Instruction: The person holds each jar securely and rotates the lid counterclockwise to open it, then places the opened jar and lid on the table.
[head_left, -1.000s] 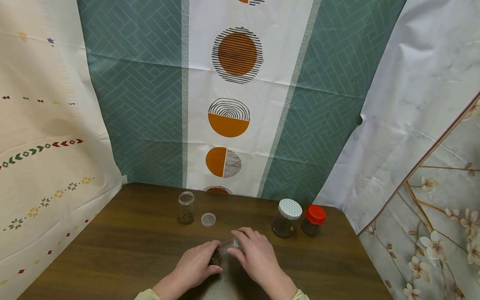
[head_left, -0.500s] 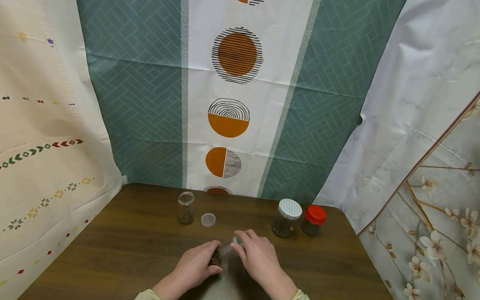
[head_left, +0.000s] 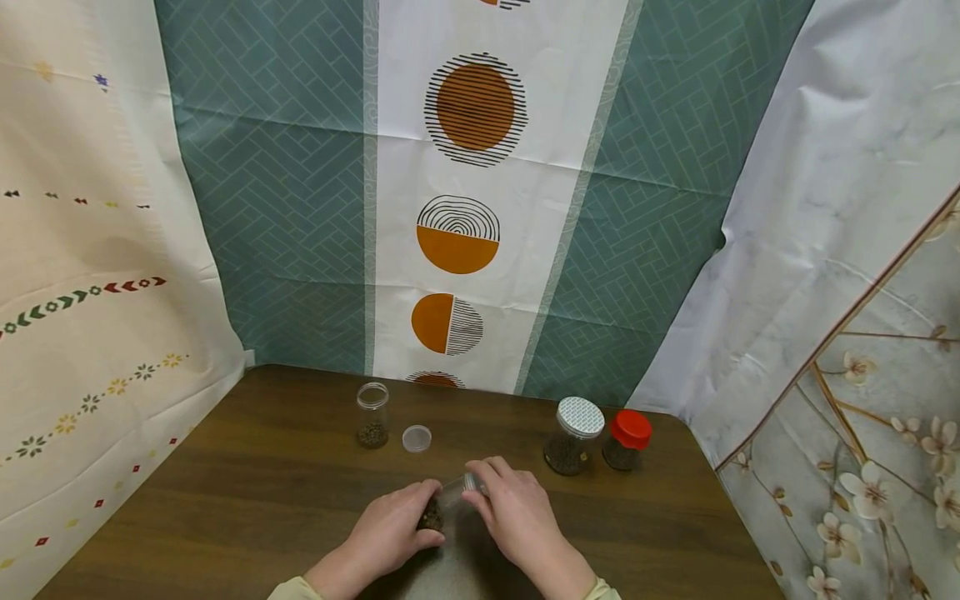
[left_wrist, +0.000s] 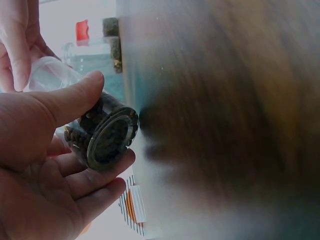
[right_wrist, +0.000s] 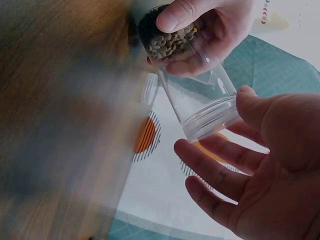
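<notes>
Jar (right_wrist: 195, 92) tilted at six o'clock of the table (head_left: 202, 500), base (left_wrist: 112, 140) clasped in the left hand (head_left: 392, 527) and rim (right_wrist: 211, 119) pinched toward two by the right hand (head_left: 517, 510), probably wants steady holding below and gentle, even turning above.

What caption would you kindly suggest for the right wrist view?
The left hand grips a clear jar around its brown pellets; the right hand holds its ridged end.

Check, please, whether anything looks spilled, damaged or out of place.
I see no spill or damage. Only the translucent round lid stands out slightly: it lies flat on the brown wooden table, on no jar.
</notes>
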